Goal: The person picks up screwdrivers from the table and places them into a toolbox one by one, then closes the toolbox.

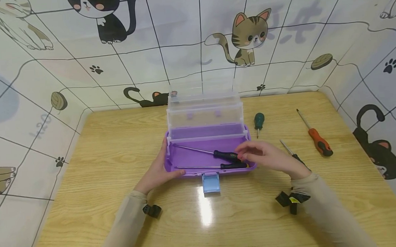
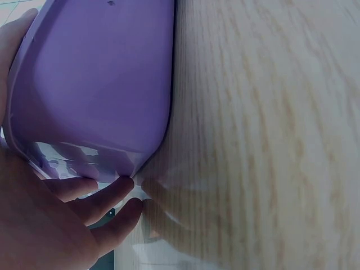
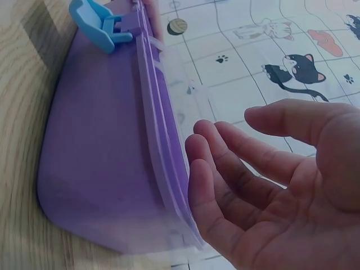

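A purple plastic toolbox (image 1: 193,155) stands mid-table with its clear lid (image 1: 205,117) raised at the back. My left hand (image 1: 158,166) holds the box's left end, thumb at the front edge; in the left wrist view its fingers (image 2: 109,202) touch the purple wall. Two black-handled screwdrivers lie inside: the rear screwdriver (image 1: 224,155) slants, and the front screwdriver (image 1: 233,166) lies along the front wall. My right hand (image 1: 265,155) hovers over the box's right end, close to the rear handle. In the right wrist view, its thumb and bent fingers are apart with nothing between them.
A blue latch (image 1: 211,183) hangs down at the box's front. Right of the box lie a short green screwdriver (image 1: 259,121), an orange-and-black screwdriver (image 1: 316,137) and a black-handled screwdriver (image 1: 288,148) partly hidden by my right hand. A cat-print sheet (image 1: 181,64) surrounds the wooden table (image 1: 117,131).
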Tool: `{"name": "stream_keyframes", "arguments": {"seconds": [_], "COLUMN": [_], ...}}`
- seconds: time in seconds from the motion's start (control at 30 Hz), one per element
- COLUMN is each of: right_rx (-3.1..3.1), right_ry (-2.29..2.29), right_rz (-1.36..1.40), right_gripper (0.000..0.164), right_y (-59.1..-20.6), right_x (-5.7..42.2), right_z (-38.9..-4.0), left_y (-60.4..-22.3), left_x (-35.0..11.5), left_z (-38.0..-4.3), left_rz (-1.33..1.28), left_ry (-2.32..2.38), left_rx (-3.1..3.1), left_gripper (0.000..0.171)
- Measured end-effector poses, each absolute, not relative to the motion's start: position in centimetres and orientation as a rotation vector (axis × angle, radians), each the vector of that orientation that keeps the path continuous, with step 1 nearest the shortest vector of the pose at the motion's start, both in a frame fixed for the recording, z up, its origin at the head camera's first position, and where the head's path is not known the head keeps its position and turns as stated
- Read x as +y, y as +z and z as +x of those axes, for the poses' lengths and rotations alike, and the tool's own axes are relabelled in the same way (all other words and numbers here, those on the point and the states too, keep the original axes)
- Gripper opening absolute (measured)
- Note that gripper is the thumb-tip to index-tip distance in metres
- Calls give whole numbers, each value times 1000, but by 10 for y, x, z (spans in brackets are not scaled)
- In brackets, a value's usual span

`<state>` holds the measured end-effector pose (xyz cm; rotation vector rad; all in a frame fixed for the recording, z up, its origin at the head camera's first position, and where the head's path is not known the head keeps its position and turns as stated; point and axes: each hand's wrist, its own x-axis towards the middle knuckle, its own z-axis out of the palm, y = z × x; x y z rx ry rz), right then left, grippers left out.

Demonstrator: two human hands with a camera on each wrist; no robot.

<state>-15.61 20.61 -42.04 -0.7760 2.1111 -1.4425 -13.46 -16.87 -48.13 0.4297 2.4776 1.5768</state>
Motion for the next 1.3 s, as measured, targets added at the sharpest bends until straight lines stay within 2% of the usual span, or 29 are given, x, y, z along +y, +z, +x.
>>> {"name": "stream_keyframes", "arguments": {"seconds": [0.13, 0.37, 0.6, 0.9, 1.3], "right_rx": [2140, 2200, 2222, 2275, 2350], "right_ry": [-1446, -1431, -1403, -1419, -1398], "right_rz": [-757, -751, -671, -572, -580], "right_gripper": [28, 25, 28, 31, 31], "right_y": [-419, -418, -416, -413, -410], "right_x": [214, 224, 238, 253, 269], "right_z": [-156, -156, -155, -153, -150], "left_y": [-471, -477, -449, -479, -480], "left_x": [-166, -168, -160, -168, -168], "left_z": [-131, -132, -125, -134, -134], "left_rz": [426, 426, 424, 436, 413], "left_ry": [1581, 1577, 1583, 1547, 1574], "left_rx": [2465, 2471, 2447, 2498, 2465], "left_gripper": [130, 130, 127, 130, 132]}}
